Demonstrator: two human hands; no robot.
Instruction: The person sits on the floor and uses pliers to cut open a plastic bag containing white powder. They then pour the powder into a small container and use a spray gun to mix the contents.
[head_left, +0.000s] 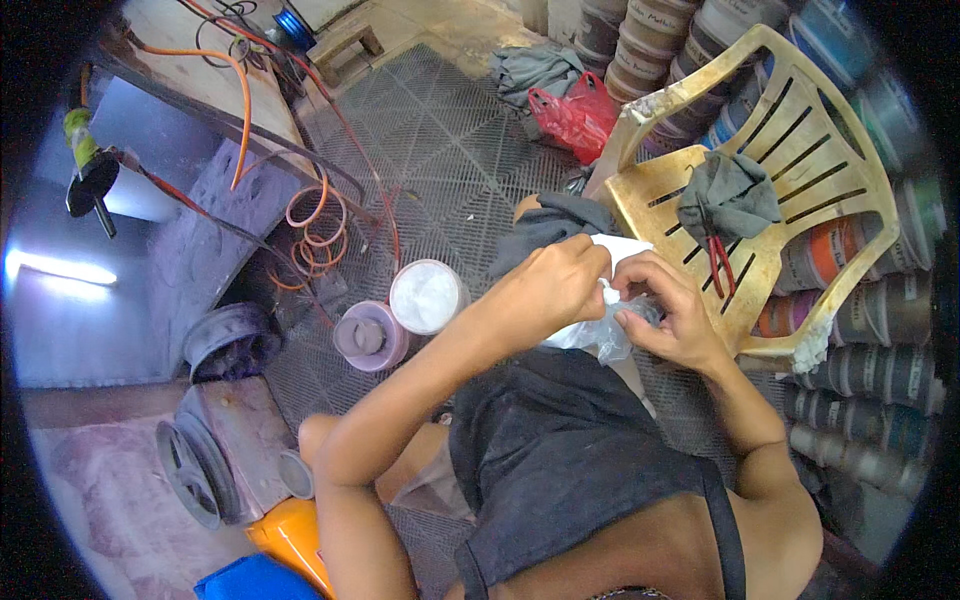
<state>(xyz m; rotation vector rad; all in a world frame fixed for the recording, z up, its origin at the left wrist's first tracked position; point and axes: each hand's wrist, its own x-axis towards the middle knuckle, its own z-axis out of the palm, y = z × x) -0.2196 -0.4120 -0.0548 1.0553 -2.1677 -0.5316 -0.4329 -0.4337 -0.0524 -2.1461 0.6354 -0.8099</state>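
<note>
Above my lap, both hands meet at a small clear plastic bag point(611, 338). My left hand point(570, 282) is closed with its fingertips pinching a twisted whitish end of the bag. Close beside it, my right hand point(672, 308) curls its thumb and fingers round the bag from the other side, and the loose plastic hangs between the two. A smooth white object point(622, 247) shows behind the hands; most of it is covered, so its kind is unclear. My dark apron point(570, 430) lies just below.
A worn plastic chair point(640, 190) at the right bears a grey cloth point(728, 200) and a red-handled tool point(718, 265). Left of my hands stand a tub of white material point(425, 297) and a pinkish tub point(400, 340). Wheel rims point(185, 475), hoses point(318, 215) and stacked buckets point(655, 40) surround me.
</note>
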